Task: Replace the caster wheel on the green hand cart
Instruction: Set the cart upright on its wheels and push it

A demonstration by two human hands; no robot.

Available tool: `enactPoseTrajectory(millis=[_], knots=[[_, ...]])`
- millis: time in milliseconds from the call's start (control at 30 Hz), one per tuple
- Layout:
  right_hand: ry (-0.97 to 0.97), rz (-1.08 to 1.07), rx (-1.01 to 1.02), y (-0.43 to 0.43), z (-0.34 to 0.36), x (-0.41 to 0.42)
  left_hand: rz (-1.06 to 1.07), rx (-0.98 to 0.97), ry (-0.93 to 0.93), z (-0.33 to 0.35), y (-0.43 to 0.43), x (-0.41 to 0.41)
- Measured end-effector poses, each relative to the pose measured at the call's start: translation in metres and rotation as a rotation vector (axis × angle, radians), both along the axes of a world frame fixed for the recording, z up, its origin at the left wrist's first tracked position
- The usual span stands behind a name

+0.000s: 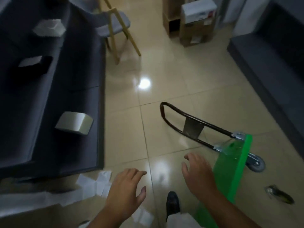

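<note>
The green hand cart lies tipped on its side on the tiled floor at the lower right, its dark folding handle stretched out to the left. One grey caster wheel shows behind the green deck. My right hand hovers with relaxed fingers just left of the deck's edge and holds nothing. My left hand hangs over the floor, fingers loosely spread and empty. A small dark and shiny object lies on the floor to the right of the cart; I cannot tell what it is.
A dark sofa fills the left side, with a tape roll and pale items on it. White paper lies by its base. A wooden chair and cardboard boxes stand farther back. My shoe is below.
</note>
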State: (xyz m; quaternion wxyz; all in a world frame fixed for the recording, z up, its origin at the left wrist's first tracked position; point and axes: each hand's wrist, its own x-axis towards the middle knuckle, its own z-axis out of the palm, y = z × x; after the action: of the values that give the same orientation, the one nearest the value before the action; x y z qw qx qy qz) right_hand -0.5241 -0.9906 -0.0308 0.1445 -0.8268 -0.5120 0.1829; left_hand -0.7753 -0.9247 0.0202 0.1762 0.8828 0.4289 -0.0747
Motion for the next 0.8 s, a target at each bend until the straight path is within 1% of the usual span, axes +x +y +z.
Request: enactPoseTrajectory(millis=[100,200,300,400,467,533,600,667,800], knots=[[-0.019,-0.072,0.015,0.028,0.014,0.017,-0.102,-0.032,0.024,0.008,0.058,0.039],[-0.058,-0.129,0.052,0.056,0.026,0.031,-0.260,0.002,0.032,0.019,0.119,0.081],[-0.058,-0.176,0.007,0.085,0.025,0.044,-0.445,0.025,0.040,0.026,0.181,0.125],[-0.051,-0.249,-0.078,0.123,0.008,0.050,-0.604,0.097,-0.023,0.026,0.242,0.165],[-0.040,-0.340,-0.131,0.156,-0.001,0.051,-0.751,0.127,-0.047,0.023,0.284,0.188],[0.000,-0.469,-0.159,0.185,-0.007,0.047,-0.890,0.111,0.032,0.020,0.326,0.209],[0.054,-0.607,-0.190,0.204,-0.007,0.041,-0.988,0.117,0.070,0.018,0.360,0.223],[0.105,-0.731,-0.200,0.218,-0.007,0.036,-1.111,0.105,0.092,0.020,0.382,0.240],[0.182,-0.865,-0.199,0.242,-0.014,0.026,-1.333,0.102,0.184,0.011,0.405,0.273]])
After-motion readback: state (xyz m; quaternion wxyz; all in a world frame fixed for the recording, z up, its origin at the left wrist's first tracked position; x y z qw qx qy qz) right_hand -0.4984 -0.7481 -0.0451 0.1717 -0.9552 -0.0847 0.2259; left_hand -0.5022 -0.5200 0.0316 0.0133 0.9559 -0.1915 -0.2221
